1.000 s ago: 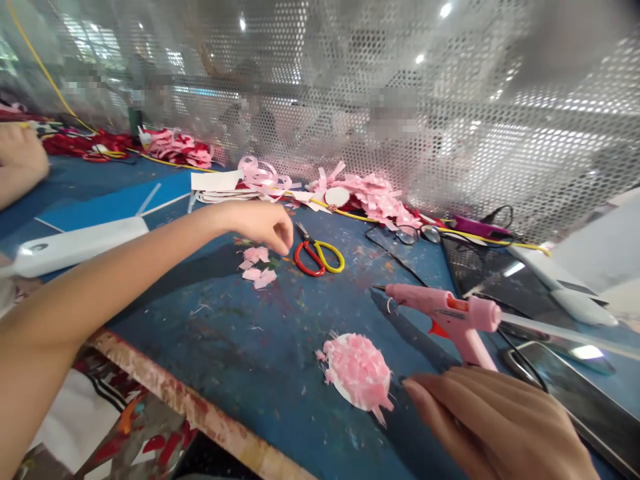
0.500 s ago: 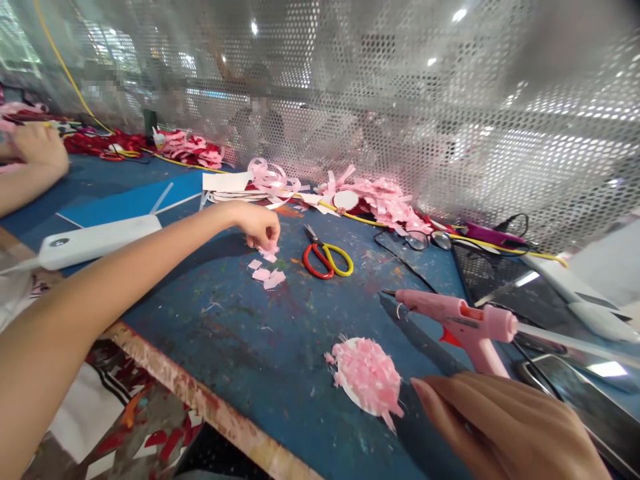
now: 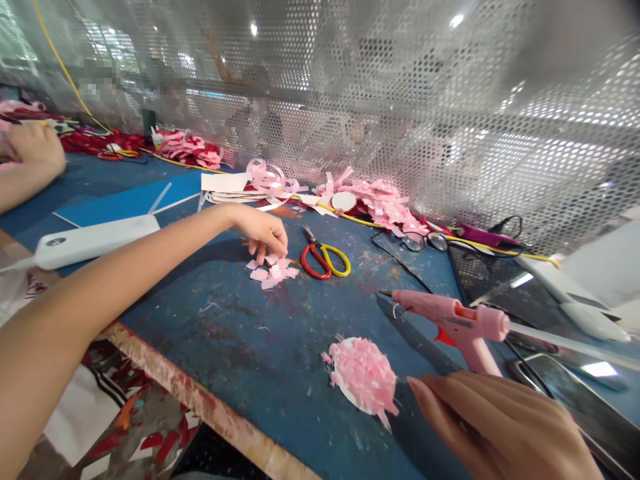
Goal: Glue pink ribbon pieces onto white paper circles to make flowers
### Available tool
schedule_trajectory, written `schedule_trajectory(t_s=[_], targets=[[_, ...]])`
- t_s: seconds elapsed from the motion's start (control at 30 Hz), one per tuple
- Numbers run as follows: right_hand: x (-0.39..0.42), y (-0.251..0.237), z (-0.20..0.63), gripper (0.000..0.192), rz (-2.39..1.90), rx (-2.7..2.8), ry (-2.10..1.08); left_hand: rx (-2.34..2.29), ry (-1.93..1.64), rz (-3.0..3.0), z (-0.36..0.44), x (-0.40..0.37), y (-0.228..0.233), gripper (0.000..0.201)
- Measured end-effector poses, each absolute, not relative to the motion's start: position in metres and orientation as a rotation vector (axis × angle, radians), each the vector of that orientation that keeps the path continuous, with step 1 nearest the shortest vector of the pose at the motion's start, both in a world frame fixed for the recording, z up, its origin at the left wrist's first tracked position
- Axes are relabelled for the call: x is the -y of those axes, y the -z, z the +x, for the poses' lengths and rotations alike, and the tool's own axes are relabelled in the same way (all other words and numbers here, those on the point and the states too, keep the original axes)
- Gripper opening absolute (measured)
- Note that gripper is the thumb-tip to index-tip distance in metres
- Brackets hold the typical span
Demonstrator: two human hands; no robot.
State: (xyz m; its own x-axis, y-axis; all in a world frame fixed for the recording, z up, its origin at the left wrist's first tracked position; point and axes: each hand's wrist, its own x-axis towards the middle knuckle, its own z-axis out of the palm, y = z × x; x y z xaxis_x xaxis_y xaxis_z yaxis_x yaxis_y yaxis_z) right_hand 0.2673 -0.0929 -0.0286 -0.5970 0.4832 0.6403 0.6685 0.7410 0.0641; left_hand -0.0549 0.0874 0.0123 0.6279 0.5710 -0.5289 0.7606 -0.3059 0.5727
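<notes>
My left hand reaches far across the blue table, its fingertips curled down and pinching at a small heap of pink paper scraps. Red and yellow scissors lie just right of that heap. Down at the bottom right, my right hand wraps the handle of a pink glue gun, whose nozzle points left. A white disc covered with pink paper pieces lies on the table just left of my right hand.
A perforated metal screen walls off the back, with piles of pink strips along it. Glasses, a black mesh tray and a phone sit at right. A white power bank lies left; another person's hand is far left.
My left hand has dropped onto the pink scraps and the heap has spread to the right. My right hand and the glue gun have stayed in place.
</notes>
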Motion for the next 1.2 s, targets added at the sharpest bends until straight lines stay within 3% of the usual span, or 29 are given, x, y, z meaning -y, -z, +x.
schedule_trajectory(t_s=[0.33,0.73,1.2], targets=[[0.091,0.029,0.270,0.028,-0.796,2.418,0.408,-1.102,0.247,2.071,-0.053,-0.086,-0.012,0.020],[0.092,0.035,0.274,0.028,-0.875,2.432,0.337,-1.174,0.143,2.036,-0.062,-0.097,-0.009,0.036],[0.093,0.036,0.276,0.026,-0.885,2.450,0.324,-1.545,0.018,2.082,-0.075,-0.094,-0.007,0.031]])
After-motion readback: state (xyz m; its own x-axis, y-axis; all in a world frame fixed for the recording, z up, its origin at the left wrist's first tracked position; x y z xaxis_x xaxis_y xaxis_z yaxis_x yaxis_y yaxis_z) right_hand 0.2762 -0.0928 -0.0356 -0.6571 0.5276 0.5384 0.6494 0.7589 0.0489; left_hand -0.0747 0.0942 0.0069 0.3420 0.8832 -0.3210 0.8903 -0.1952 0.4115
